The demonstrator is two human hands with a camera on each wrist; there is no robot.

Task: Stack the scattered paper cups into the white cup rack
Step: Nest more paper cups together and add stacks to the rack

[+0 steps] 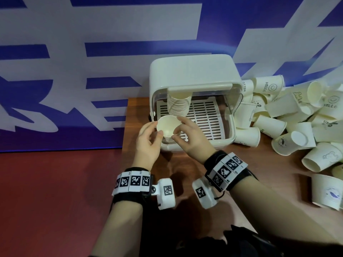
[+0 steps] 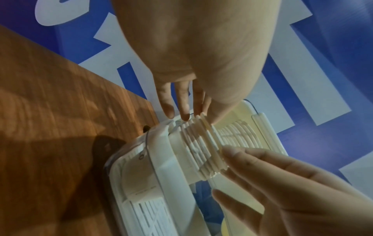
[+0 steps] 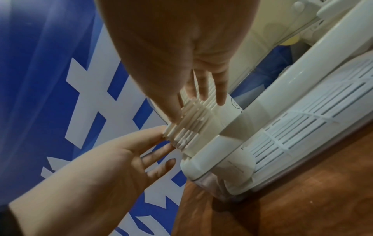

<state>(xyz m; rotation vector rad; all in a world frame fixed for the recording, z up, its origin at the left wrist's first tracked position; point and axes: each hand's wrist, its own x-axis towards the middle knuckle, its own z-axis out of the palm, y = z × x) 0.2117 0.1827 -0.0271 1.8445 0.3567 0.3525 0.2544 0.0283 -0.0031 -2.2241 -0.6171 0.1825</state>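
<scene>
The white cup rack stands on the wooden table with its lid raised. One tall stack of paper cups reaches up under the lid. A shorter stack sits at the rack's front left corner, mouth up. My left hand touches that stack's left rim with thumb and index tip, fingers fairly straight. My right hand pinches the top cup's right rim between thumb and index. The wrist views show the stack's layered rims between both hands.
A big heap of loose paper cups lies right of the rack, spreading toward the table's front right, where one cup stands upside down. The table's left edge runs just left of the rack. A blue and white banner hangs behind.
</scene>
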